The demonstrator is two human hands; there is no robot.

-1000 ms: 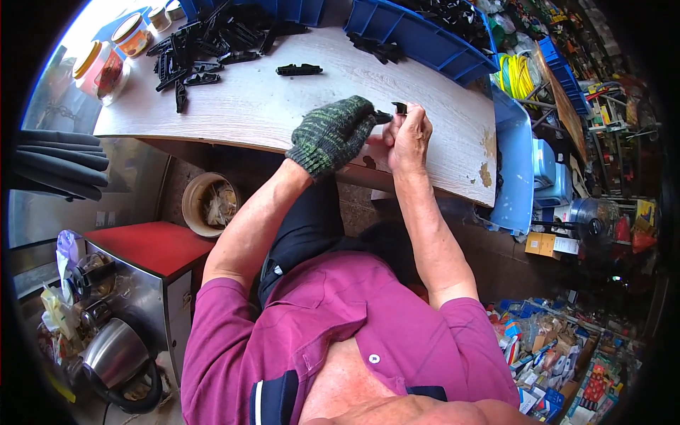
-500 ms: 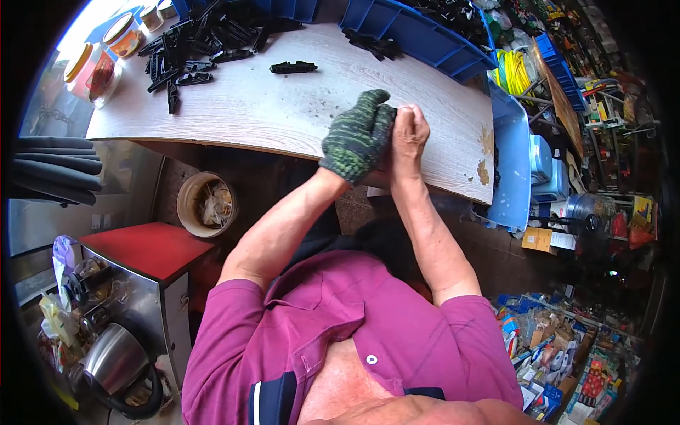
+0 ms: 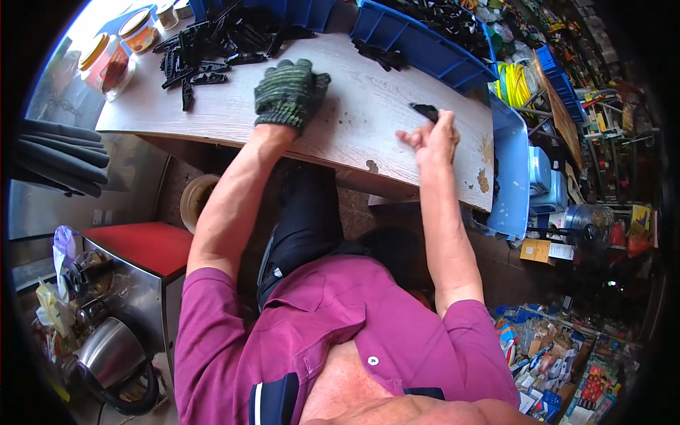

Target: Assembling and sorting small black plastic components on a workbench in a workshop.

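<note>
A green-and-black knitted glove covers my left hand (image 3: 287,93), which rests over the middle of the table near its front edge. Its fingers bend down out of sight, so what lies beneath them is hidden. My bare right hand (image 3: 435,142), slightly blurred, is raised over the right part of the table. Between its thumb and index finger it pinches a small black plastic part (image 3: 424,110), while the other fingers are loosely bent. A heap of similar long black plastic parts (image 3: 223,39) lies at the far left of the table.
A blue bin (image 3: 425,46) stands along the far edge, with a small pile of black parts (image 3: 380,54) before it. Lidded jars (image 3: 106,64) stand at the far left. A light-blue tub (image 3: 511,170) adjoins the table's right end. A bucket (image 3: 193,202) sits below.
My hands have come apart. The left has moved left, over where a single black part lay; the right has moved slightly right, and a black part now shows in its fingers.
</note>
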